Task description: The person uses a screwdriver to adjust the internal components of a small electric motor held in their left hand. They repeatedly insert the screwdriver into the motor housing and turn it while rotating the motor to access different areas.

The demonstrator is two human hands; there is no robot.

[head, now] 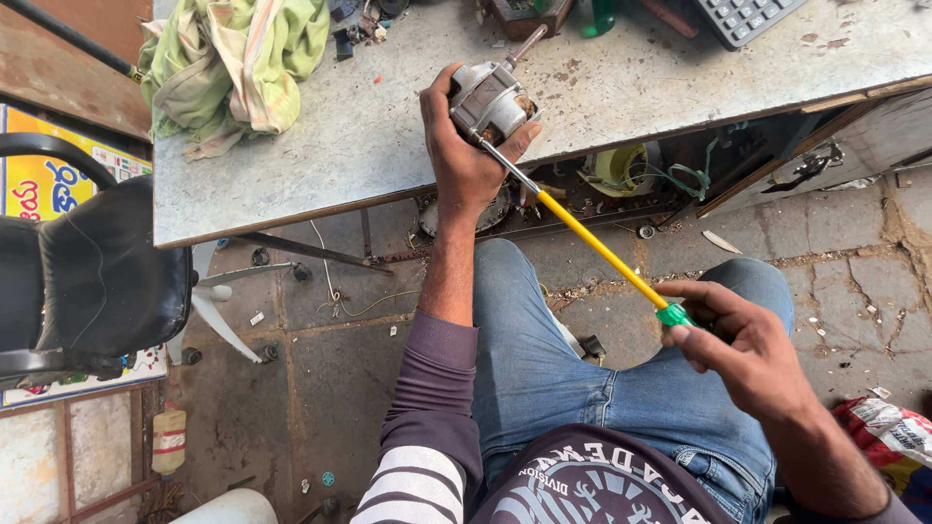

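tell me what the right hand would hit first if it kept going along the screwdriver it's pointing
Probably the motor held by the left hand: the right hand points the screwdriver straight at it. Depth is unclear.

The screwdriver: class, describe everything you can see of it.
The screwdriver is long, with a thin bare-metal tip end, a yellow shaft and a green handle. It slants from the grey motor at the table edge down to the right hand, which grips the handle. The left hand holds the motor.

Repair workshop, worn metal workbench (320, 165), scattered parts, wiring clutter (670, 180) beneath
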